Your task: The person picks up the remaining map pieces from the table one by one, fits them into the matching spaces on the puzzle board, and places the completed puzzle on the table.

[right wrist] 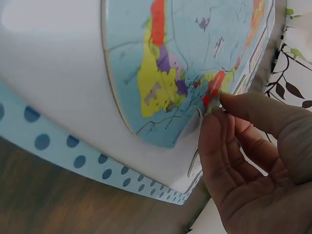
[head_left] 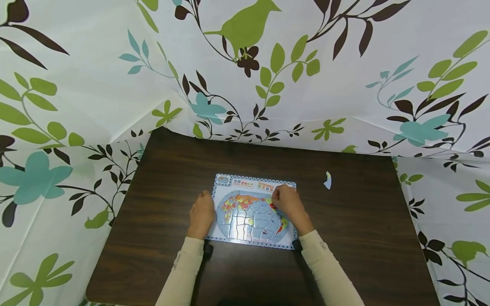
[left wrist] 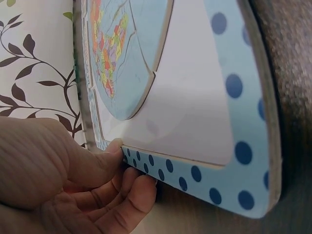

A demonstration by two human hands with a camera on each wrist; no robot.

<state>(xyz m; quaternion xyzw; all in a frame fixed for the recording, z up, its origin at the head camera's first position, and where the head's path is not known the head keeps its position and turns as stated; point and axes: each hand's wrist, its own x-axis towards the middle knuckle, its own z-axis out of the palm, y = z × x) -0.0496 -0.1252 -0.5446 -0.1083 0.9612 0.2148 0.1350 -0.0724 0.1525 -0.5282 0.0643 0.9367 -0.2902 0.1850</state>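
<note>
A world map jigsaw puzzle [head_left: 250,212] in a white board with a blue dotted border lies on the table. My left hand [head_left: 202,214] grips the board's left edge; in the left wrist view the thumb [left wrist: 109,156] is on the border and the curled fingers are at the edge's underside. At the map's upper right, my right hand [head_left: 289,204] pinches a small puzzle piece [right wrist: 213,97], partly hidden by thumb and fingertips. Beside it a whitish gap [right wrist: 188,130] shows in the map. A loose pale blue puzzle piece [head_left: 327,180] lies to the board's right.
The dark wooden table [head_left: 367,238] extends on both sides of the board. White cloth [head_left: 298,97] with leaf, flower and bird prints hangs behind and around it. Dark straps [head_left: 207,250] sit near the wrists.
</note>
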